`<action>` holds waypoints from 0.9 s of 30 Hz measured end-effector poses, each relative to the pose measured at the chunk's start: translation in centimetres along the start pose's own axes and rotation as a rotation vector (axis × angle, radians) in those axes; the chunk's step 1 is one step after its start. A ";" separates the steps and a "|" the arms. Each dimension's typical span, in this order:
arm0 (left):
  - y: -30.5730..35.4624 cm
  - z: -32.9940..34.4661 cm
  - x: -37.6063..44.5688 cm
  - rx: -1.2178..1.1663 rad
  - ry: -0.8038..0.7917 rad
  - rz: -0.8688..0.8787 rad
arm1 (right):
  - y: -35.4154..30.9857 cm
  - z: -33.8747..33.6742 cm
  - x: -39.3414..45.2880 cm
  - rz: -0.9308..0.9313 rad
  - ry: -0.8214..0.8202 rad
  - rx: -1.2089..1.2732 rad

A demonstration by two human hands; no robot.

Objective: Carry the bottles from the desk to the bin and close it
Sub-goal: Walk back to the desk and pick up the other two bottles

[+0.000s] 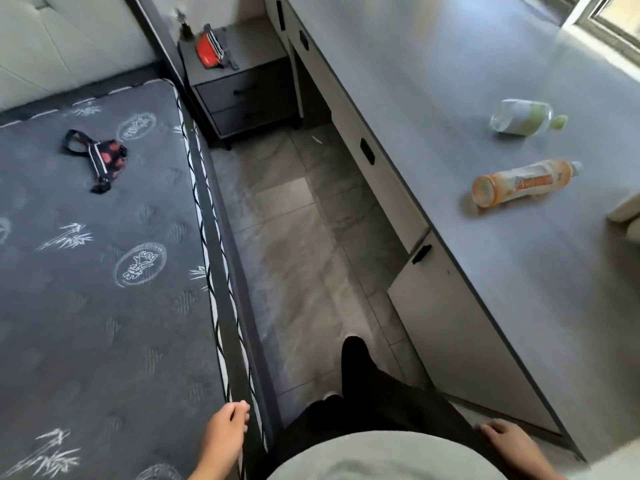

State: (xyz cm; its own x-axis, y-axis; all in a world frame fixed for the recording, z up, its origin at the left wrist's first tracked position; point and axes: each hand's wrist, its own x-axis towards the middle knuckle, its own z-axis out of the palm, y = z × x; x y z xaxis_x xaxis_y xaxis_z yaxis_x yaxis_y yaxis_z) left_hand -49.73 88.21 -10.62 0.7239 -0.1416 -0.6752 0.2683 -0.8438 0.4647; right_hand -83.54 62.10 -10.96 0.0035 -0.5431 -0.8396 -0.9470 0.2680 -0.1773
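Head view, looking down a narrow aisle of grey floor tiles (pixel 294 271). On the right, a long grey tabletop (pixel 450 81) running away toward a bright window (pixel 609 15), its dark front edge cutting diagonally across the frame, pale drawer and cabinet fronts beneath. Two bottles lying on their sides on it, apart from each other: orange-labelled bottle (pixel 523 183) nearer, green-capped bottle (pixel 526 117) farther back, both well in from the front edge. Plenty of bare surface around them. On the left, a bed with a dark patterned mattress (pixel 104 271), a small black-and-red bag (pixel 100 157) lying on it. At the far end of the aisle, a dark nightstand (pixel 246 95) with a red pouch (pixel 207 53) on top. Aisle between bed frame and cabinets slim but clear of clutter. Down low, left hand (pixel 225 434) loosely curled and empty beside the bed edge, right hand (pixel 509 445) relaxed, holding nothing, near the tabletop corner. Black-trousered leg (pixel 363 375) stepping forward. No bin in sight.
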 end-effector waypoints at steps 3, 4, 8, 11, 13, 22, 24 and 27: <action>3.3 -0.2 2.8 0.021 -0.001 -0.001 | -4.4 -1.2 2.3 -0.047 0.051 0.044; 4.2 -0.3 3.7 0.030 0.003 -0.008 | -6.0 -1.7 3.0 -0.069 0.070 0.038; 7.4 -0.5 6.6 0.017 0.018 -0.018 | -12.7 -3.8 5.3 -0.149 0.078 0.068; 9.3 -0.9 8.8 -0.001 0.029 -0.049 | -17.0 -5.3 6.2 -0.174 0.073 0.125; 10.5 -1.3 10.5 -0.021 0.020 -0.104 | -19.0 -5.9 6.4 -0.181 0.075 0.142; 21.8 -3.9 21.3 0.096 -0.084 0.038 | -22.5 -5.9 6.5 0.035 0.129 0.269; 25.5 -4.3 23.2 0.166 -0.109 0.151 | -23.1 -5.5 5.8 0.083 0.167 0.302; 31.6 -4.3 25.1 0.310 -0.184 0.285 | -24.1 -4.8 5.3 0.110 0.224 0.411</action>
State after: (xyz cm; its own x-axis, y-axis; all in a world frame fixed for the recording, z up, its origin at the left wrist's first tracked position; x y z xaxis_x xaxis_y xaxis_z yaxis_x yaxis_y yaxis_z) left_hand -20.34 60.26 -10.45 0.6089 -0.4561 -0.6490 -0.1478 -0.8690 0.4722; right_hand -62.18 48.98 -8.63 -0.2019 -0.6394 -0.7419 -0.7319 0.6018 -0.3196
